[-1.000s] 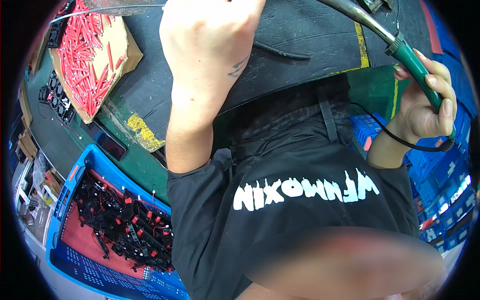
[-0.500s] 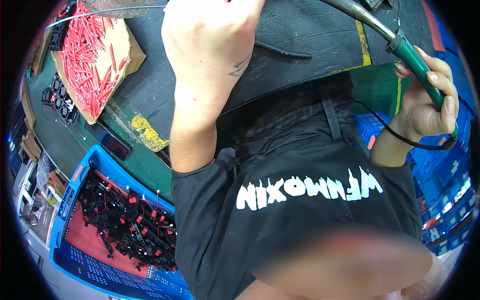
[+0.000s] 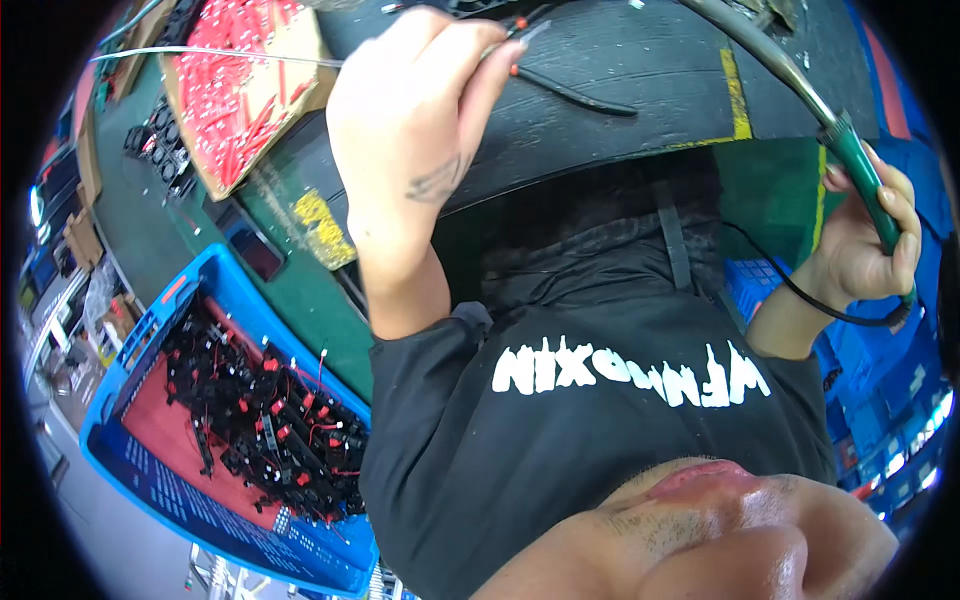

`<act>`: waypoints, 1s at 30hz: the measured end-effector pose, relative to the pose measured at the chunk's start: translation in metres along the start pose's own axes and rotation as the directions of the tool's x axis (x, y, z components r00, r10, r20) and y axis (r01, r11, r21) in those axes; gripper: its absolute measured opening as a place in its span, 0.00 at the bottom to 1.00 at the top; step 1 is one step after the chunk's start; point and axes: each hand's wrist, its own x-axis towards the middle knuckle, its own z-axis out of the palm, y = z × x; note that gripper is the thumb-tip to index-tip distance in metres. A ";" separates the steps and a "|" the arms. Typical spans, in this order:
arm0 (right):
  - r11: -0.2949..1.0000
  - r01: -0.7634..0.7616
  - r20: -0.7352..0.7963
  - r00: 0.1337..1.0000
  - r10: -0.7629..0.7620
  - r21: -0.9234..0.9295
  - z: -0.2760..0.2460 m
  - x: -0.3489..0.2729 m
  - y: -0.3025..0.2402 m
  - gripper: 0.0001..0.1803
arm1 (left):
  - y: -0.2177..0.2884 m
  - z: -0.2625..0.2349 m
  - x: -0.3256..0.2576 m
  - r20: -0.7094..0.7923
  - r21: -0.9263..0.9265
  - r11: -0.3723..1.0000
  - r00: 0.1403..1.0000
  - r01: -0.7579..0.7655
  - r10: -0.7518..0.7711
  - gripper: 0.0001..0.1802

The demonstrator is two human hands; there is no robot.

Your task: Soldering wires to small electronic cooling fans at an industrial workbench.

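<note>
My left hand [image 3: 410, 120] is raised over the dark bench, thumb and forefinger pinched on a thin silvery solder wire [image 3: 230, 55]. The wire comes in from the left, and a short blurred end shows past the fingertips. My right hand [image 3: 875, 235] is closed around the green handle of a soldering iron [image 3: 862, 175]. Its metal barrel slants up to the left, and the tip is out of the picture. Beside my left fingertips lies a tool with a curved black handle [image 3: 580, 98] and orange bits; its head is partly hidden.
A cardboard box [image 3: 312, 98] of short red wire pieces stands at the far left, by black fans [image 3: 160, 140]. Nearer lie a dark phone [image 3: 250, 245] and a blue crate [image 3: 95, 425] of black parts with red wires. The iron's black cord [image 3: 785, 275] loops below my right hand.
My left hand has come lower into the picture and turned, so its pinching fingers and the wire end now show. The whole view has shifted slightly; the right hand still grips the iron.
</note>
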 end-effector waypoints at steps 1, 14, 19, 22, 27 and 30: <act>0.998 -0.042 -0.033 0.999 0.044 0.048 -0.005 -0.004 0.001 0.30 | -0.003 -0.010 -0.015 0.073 0.090 0.995 0.996 0.053 -0.060 0.07; 0.973 -0.132 -0.090 0.984 0.152 0.191 -0.011 -0.020 0.010 0.30 | -0.083 -0.101 -0.067 -0.279 0.369 0.733 0.820 0.572 -0.499 0.09; 0.956 -0.108 -0.119 0.982 0.144 0.273 -0.003 -0.027 0.005 0.29 | -0.120 -0.088 -0.045 -0.176 0.427 0.782 0.891 0.453 -0.419 0.12; 0.956 -0.117 -0.130 0.979 0.157 0.270 0.000 -0.035 0.006 0.29 | -0.148 -0.067 -0.029 -0.076 0.498 0.821 0.958 0.278 -0.278 0.12; 0.955 -0.129 -0.169 0.969 0.179 0.269 -0.009 -0.043 0.005 0.30 | -0.180 -0.047 -0.028 -0.052 0.610 0.699 0.899 0.374 -0.435 0.17; 0.959 -0.138 -0.178 0.967 0.185 0.246 -0.016 -0.045 0.005 0.30 | -0.191 -0.053 -0.033 -0.080 0.517 0.695 0.837 0.499 -0.541 0.15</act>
